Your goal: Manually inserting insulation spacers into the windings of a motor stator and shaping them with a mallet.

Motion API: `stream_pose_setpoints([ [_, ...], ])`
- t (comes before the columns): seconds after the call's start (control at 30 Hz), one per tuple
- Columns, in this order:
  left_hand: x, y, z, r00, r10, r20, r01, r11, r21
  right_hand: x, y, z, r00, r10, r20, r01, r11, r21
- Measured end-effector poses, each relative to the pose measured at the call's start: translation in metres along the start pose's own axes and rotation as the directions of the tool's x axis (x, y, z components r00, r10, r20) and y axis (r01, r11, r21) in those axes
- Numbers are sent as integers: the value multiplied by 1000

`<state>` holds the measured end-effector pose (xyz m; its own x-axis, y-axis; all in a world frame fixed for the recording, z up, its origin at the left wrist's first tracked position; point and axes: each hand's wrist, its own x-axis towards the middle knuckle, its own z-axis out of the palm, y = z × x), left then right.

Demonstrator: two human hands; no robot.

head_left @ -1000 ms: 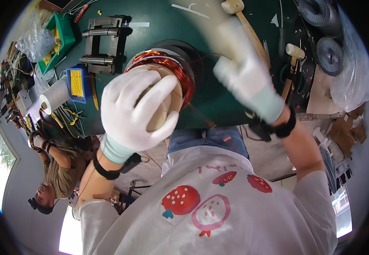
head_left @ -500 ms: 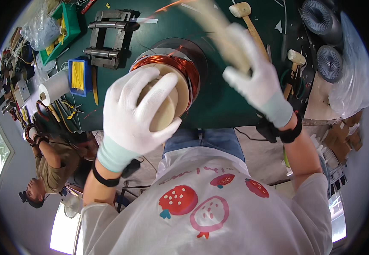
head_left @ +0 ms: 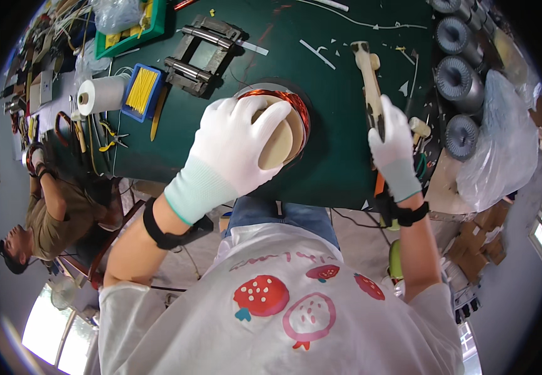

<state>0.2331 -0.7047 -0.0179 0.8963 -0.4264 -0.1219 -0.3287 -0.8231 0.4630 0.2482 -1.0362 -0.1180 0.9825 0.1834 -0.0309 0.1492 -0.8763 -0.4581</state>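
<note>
My left hand [head_left: 233, 140], in a white glove, is wrapped over the top of a cream round spool [head_left: 277, 150]. Reddish copper wire [head_left: 299, 106] lies wound around the spool's far and right sides, and a dark round base shows beneath it. My left fingers hide much of the spool's top. On the right, my gloved right hand [head_left: 396, 153] grips the near end of a long wooden stick [head_left: 367, 75] with dark marks, between thumb and fingers. A pale mallet head [head_left: 376, 62] shows partly behind the stick.
A metal clamp frame [head_left: 203, 55] lies beyond the spool. Left are a blue box of yellow sticks [head_left: 141, 94], a white thread cone [head_left: 101, 95], pliers [head_left: 113, 140] and a green bin [head_left: 158, 24]. Grey slotted cores [head_left: 461, 81] and clear plastic [head_left: 499, 150] line the right. Another person sits left.
The blurred wooden stick has come down beside the mallet at the right, and my right hand has moved with it. My left hand stays on the spool; the view has shifted.
</note>
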Motion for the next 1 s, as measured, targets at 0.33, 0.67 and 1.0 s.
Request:
stream_pose_setpoints([
  [0.33, -122, -9, -70, 653, -623, -431, 420, 771, -478, -130, -39, 32, 702, 23, 712, -106, 992, 72],
  [0.67, -142, -144, 43, 660, -643, -388, 685, 727, -40, -83, -62, 47, 751, -173, 638, 111, 984, 137],
  [1.0, -63, -7, 65, 997, 76, 34, -81, 976, 200, -66, -62, 66, 708, -71, 703, -2, 995, 103],
])
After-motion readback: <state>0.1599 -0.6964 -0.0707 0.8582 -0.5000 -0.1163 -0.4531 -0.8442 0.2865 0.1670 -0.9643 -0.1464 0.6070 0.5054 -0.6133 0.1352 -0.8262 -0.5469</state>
